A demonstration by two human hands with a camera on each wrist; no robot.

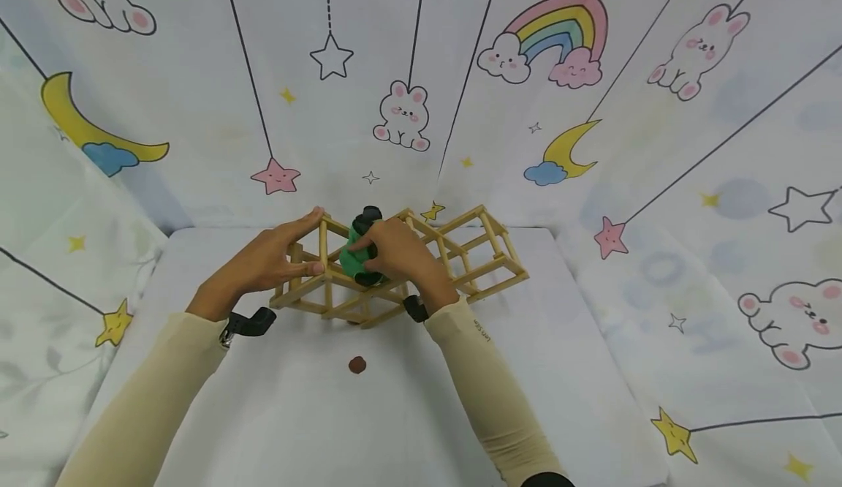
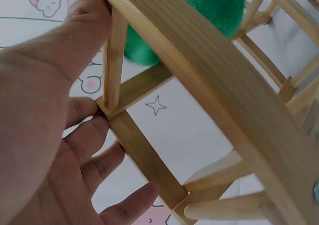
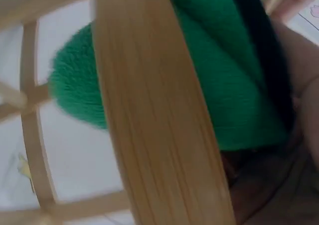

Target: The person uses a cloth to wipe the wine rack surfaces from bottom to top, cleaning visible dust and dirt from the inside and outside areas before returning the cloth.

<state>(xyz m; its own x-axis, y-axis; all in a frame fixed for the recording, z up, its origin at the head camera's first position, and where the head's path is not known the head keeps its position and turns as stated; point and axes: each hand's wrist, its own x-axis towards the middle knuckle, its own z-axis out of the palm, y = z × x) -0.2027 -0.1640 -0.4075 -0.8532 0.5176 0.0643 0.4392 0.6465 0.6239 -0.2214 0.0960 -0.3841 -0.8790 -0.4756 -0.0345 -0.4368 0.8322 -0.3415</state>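
A light wooden rack (image 1: 492, 232) made of slats and posts, with several open bays, stands on the white table. My left hand (image 1: 259, 257) holds its left end; in the left wrist view the thumb lies on an upper slat and the fingers are at a lower one (image 2: 149, 158). Inside a bay left of the middle is a green plush thing with black ends (image 1: 353, 259). My right hand (image 1: 397, 249) grips it from above. Close up in the right wrist view, a wide slat (image 3: 154, 105) crosses in front of the green fabric (image 3: 75, 80) and hides part of it.
A small brown round piece (image 1: 357, 365) lies on the white tabletop (image 1: 289, 414) in front of the rack. Behind and beside the table hangs a pale printed cloth (image 1: 368, 4) with bunnies, stars and moons.
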